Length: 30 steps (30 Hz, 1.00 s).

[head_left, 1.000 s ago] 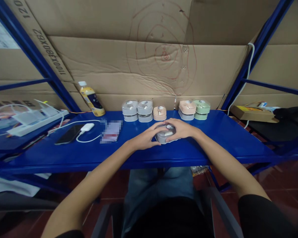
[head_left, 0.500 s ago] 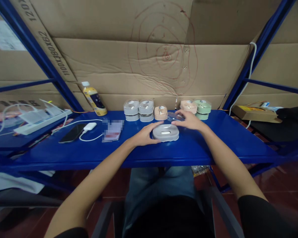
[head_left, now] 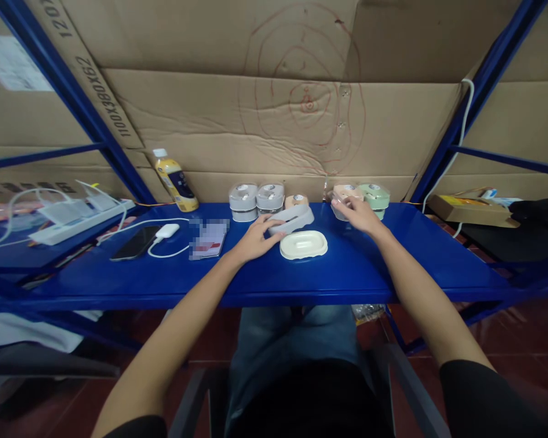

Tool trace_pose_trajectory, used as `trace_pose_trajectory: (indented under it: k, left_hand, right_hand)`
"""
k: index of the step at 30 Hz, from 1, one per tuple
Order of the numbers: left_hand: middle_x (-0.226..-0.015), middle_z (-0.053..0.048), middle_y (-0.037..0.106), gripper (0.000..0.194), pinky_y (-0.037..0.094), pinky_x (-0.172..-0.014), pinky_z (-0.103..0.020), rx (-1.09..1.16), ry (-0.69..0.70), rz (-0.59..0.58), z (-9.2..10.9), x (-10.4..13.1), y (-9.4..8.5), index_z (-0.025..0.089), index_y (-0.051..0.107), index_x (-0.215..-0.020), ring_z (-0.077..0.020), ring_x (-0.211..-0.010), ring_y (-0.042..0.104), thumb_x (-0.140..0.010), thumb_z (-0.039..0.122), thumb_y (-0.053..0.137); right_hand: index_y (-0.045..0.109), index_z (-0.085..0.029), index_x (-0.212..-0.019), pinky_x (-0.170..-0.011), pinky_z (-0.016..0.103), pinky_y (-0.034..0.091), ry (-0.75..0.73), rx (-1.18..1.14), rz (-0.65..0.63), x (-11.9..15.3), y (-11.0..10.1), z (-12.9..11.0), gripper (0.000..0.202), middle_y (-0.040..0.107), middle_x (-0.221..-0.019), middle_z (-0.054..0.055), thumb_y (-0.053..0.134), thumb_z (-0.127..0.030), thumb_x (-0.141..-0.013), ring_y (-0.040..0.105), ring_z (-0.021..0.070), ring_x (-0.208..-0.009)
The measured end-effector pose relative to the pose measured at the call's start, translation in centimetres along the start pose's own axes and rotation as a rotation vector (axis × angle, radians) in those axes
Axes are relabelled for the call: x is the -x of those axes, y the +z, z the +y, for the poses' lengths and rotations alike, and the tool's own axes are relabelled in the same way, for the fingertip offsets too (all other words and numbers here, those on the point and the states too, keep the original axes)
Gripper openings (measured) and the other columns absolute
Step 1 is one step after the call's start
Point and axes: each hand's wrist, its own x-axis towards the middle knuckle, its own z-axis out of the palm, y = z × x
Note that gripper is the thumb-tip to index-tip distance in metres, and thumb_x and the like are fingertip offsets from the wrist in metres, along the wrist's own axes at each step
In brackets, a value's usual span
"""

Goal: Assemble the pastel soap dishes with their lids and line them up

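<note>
My left hand (head_left: 258, 239) is closed on a grey oval shell with a slot in its middle (head_left: 299, 218), which it holds tilted above the blue table. Just below it, a cream oval base (head_left: 304, 245) with a raised centre lies on the table. My right hand (head_left: 358, 213) pinches a clear plastic lid (head_left: 338, 197), partly hidden by the fingers. That lid is in front of a peach oval box (head_left: 349, 190) at the back. Behind the grey shell, another peach box (head_left: 296, 199) is partly covered from view.
Two grey lidded boxes (head_left: 243, 198) and a green one (head_left: 375, 198) line the back. Left are a yellow bottle (head_left: 176, 182), a black phone (head_left: 136, 243), a white charger (head_left: 167, 231) with cable, and another phone (head_left: 212, 237). Cardboard walls and blue frame posts surround the table.
My left hand has lifted the grey shell off the cream base and moved it back and left. My right hand has carried the clear lid right, toward the peach box.
</note>
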Motion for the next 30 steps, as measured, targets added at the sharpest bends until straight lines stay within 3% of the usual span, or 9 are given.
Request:
trace_pose_trajectory:
  k: [5, 13, 18, 20, 24, 26, 30]
  left_hand:
    - [-0.137, -0.015, 0.063, 0.048, 0.048, -0.121, -0.059, -0.048, -0.084, 0.0, 0.0, 0.3, -0.1, 0.02, 0.074, -0.132, -0.0355, -0.131, 0.064, -0.1, 0.053, 0.061]
    - [-0.156, -0.015, 0.051, 0.049, 0.045, -0.126, -0.054, -0.001, 0.097, -0.238, 2.7, 1.4, 0.8, 0.025, 0.074, -0.138, -0.0379, -0.147, 0.054, -0.099, 0.053, 0.066]
    - [-0.158, -0.016, 0.048, 0.055, 0.042, -0.129, -0.051, 0.0, 0.127, -0.293, 3.2, 1.4, 1.2, 0.021, 0.069, -0.145, -0.0359, -0.149, 0.053, -0.099, 0.053, 0.065]
    - [-0.158, -0.016, 0.052, 0.066, 0.042, -0.128, -0.052, 0.023, 0.118, -0.264, 3.3, 1.3, 1.4, 0.022, 0.06, -0.153, -0.0367, -0.148, 0.054, -0.096, 0.052, 0.071]
    - [-0.154, -0.019, 0.059, 0.114, 0.046, -0.123, -0.056, 0.12, 0.04, -0.185, 3.1, 1.2, 2.1, 0.02, 0.023, -0.172, -0.0392, -0.144, 0.059, -0.08, 0.045, 0.085]
    - [-0.157, -0.023, 0.057, 0.126, 0.047, -0.121, -0.058, 0.146, 0.007, -0.176, 3.0, 1.2, 2.5, 0.017, 0.013, -0.174, -0.0415, -0.145, 0.058, -0.076, 0.043, 0.088]
    - [-0.156, -0.023, 0.059, 0.131, 0.049, -0.118, -0.057, 0.161, -0.003, -0.159, 3.3, 1.3, 2.9, 0.019, 0.006, -0.175, -0.0421, -0.141, 0.062, -0.074, 0.037, 0.086]
  right_hand:
    - [0.072, -0.021, -0.101, -0.093, 0.052, 0.057, 0.074, -0.019, -0.002, -0.2, 0.0, 0.3, 0.082, 0.08, -0.103, 0.017, 0.045, -0.097, -0.087, 0.075, 0.0383, -0.104]
    - [0.072, -0.02, -0.102, -0.093, 0.048, 0.056, 0.081, -0.013, 0.025, -0.1, 0.1, 0.0, 0.078, 0.08, -0.104, 0.018, 0.044, -0.092, -0.093, 0.076, 0.0376, -0.105]
    - [0.074, -0.018, -0.114, -0.094, 0.047, 0.057, -0.089, -0.006, -0.042, 0.7, 0.9, -0.8, 0.073, 0.08, -0.105, 0.015, 0.054, -0.085, -0.093, 0.074, 0.0338, -0.1]
    - [0.073, -0.017, -0.126, -0.095, 0.048, 0.058, -0.246, -0.038, -0.125, 1.1, 1.5, -1.3, 0.072, 0.079, -0.115, 0.015, 0.066, -0.079, -0.09, 0.074, 0.0328, -0.104]
    - [0.07, -0.018, -0.14, -0.103, 0.051, 0.056, -0.506, -0.031, -0.251, 2.1, 2.7, -2.5, 0.081, 0.073, -0.13, 0.017, 0.082, -0.07, -0.08, 0.071, 0.034, -0.115]
    - [0.07, -0.018, -0.142, -0.103, 0.051, 0.056, -0.557, 0.007, -0.267, 2.6, 3.3, -3.1, 0.086, 0.073, -0.127, 0.016, 0.086, -0.071, -0.076, 0.07, 0.034, -0.114]
    - [0.071, -0.019, -0.143, -0.101, 0.051, 0.057, -0.541, 0.093, -0.287, 3.4, 4.1, -4.2, 0.09, 0.071, -0.125, 0.015, 0.087, -0.073, -0.073, 0.07, 0.0347, -0.111]
